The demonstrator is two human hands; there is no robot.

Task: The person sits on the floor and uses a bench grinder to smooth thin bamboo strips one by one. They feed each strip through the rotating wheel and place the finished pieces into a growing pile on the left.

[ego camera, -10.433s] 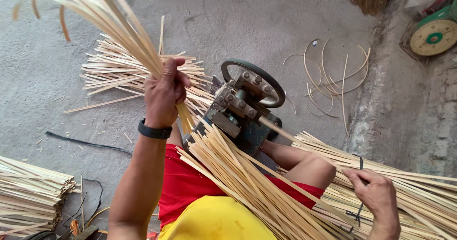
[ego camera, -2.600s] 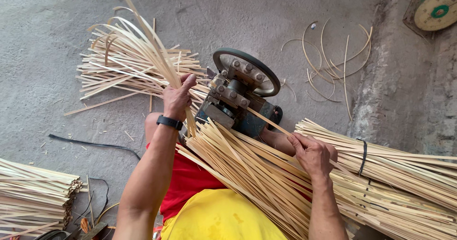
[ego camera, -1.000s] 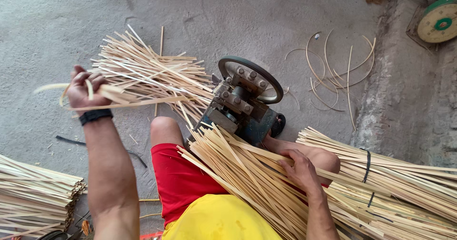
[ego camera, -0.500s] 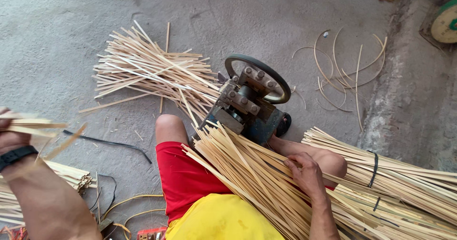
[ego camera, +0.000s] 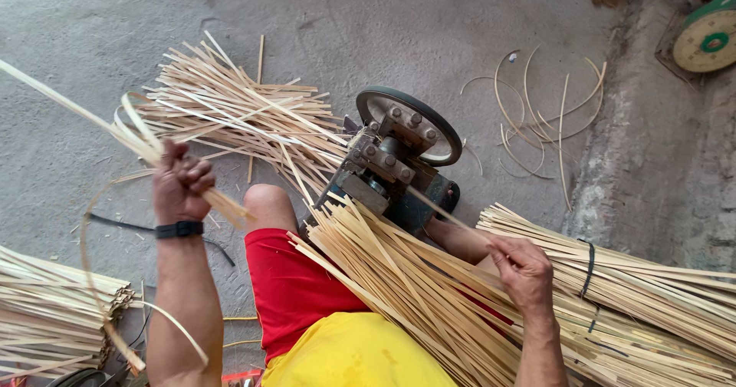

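My left hand (ego camera: 181,184), with a black wristband, is raised at the left and closed around a few thin bamboo strips (ego camera: 115,130) that curve up and out to the left. My right hand (ego camera: 523,268) pinches one long strip (ego camera: 429,203) whose far end runs into the small metal splitting machine (ego camera: 395,161) with a round wheel. A thick bundle of pale bamboo strips (ego camera: 399,295) lies across my lap, over red shorts and a yellow shirt.
A loose heap of split strips (ego camera: 230,115) lies on the concrete floor beyond the machine. A stacked bundle (ego camera: 50,310) sits at the lower left, a tied bundle (ego camera: 652,287) at the right. Curled offcuts (ego camera: 537,118) and a green scale (ego camera: 709,38) are at the upper right.
My left hand, which swung far out to the left with a few strips, has come back up and toward the middle, still gripping them. My right hand has taken hold of one strip at the machine.
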